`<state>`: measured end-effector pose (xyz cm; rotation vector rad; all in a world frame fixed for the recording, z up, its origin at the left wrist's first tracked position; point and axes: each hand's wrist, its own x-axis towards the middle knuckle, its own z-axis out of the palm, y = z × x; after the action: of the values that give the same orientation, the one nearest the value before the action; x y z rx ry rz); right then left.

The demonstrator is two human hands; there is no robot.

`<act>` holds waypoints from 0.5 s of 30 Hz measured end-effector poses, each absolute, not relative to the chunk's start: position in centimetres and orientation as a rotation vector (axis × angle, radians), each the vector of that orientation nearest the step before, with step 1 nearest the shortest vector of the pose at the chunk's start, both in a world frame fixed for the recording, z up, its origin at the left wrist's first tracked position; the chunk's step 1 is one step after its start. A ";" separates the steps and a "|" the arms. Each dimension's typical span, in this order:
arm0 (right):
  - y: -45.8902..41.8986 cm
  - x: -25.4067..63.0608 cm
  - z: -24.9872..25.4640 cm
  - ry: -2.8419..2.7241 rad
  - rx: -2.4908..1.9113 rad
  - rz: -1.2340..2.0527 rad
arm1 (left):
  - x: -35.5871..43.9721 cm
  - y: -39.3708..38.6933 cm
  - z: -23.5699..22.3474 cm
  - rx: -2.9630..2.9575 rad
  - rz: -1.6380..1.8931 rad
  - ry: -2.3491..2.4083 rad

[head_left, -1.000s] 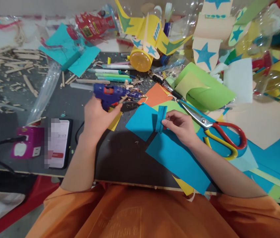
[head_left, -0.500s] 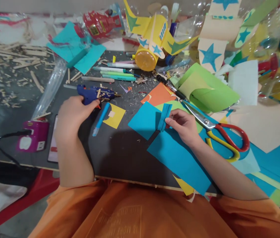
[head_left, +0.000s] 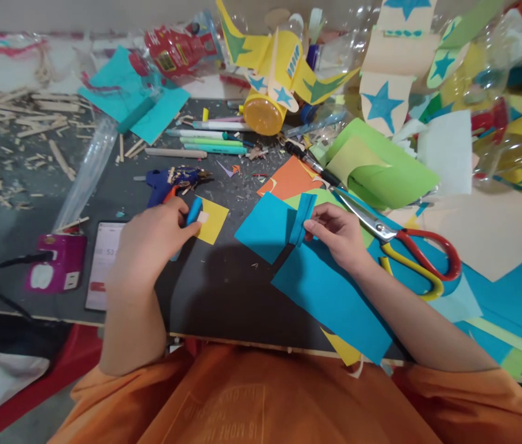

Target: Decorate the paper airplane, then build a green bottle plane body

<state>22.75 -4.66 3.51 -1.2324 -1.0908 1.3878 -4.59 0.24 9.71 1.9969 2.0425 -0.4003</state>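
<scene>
In the head view, my left hand (head_left: 161, 231) is closed around a blue marker (head_left: 194, 211), which lies against the table beside a small yellow paper square (head_left: 214, 221). Just beyond that hand rests a dark blue glue gun (head_left: 168, 182), no longer touched by it. My right hand (head_left: 337, 231) pinches a narrow folded strip of blue paper (head_left: 302, 217) between thumb and fingers. The strip stands over a blue paper piece (head_left: 261, 225), and a larger blue sheet (head_left: 334, 302) lies under the right wrist.
Large scissors (head_left: 383, 231) with red and yellow handles lie right of my right hand. At the left are a purple power adapter (head_left: 60, 262) and a phone (head_left: 101, 259). Markers (head_left: 214, 145), a yellow paper-covered bottle (head_left: 267, 80) and wood scraps (head_left: 24, 114) fill the back.
My left hand has left the glue gun and moved toward me and right onto the blue marker. My right hand keeps its pinch on the folded strip. The view has shifted slightly.
</scene>
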 end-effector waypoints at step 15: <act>-4.2 22.8 3.0 -0.853 -1.167 1.458 | 4.1 -1.5 5.3 1.285 0.539 1.138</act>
<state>22.80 -4.16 2.98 -1.1671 -0.8532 1.4578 4.09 -1.54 5.30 1.2852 1.1380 0.5388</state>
